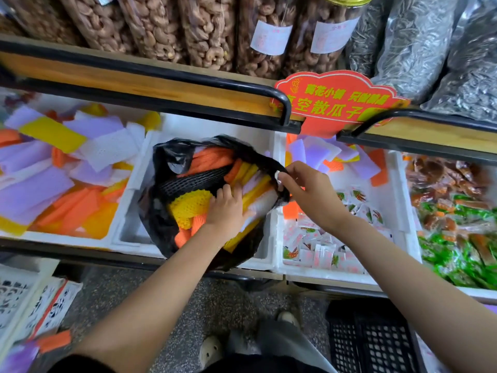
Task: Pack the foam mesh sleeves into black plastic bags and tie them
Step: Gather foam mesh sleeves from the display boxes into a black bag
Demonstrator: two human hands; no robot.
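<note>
A black plastic bag [161, 211] sits open in the middle white foam box [129, 232]. It is filled with foam mesh sleeves [188, 208] in orange, yellow, black and white. My left hand [228, 208] is inside the bag's mouth, its fingers pressing down on the sleeves. My right hand [304, 189] pinches the bag's right rim [271, 162] and holds it up. More loose sleeves [53, 168] in purple, yellow, orange and white fill the foam box on the left.
A foam box of small snack packets [322, 246] lies on the right, with more sleeves [336, 157] at its back. Green and brown packets [457, 224] are at the far right. Above runs a wooden shelf [134, 79] with cashew jars and a red sign [336, 100]. A black crate [371, 343] stands on the floor.
</note>
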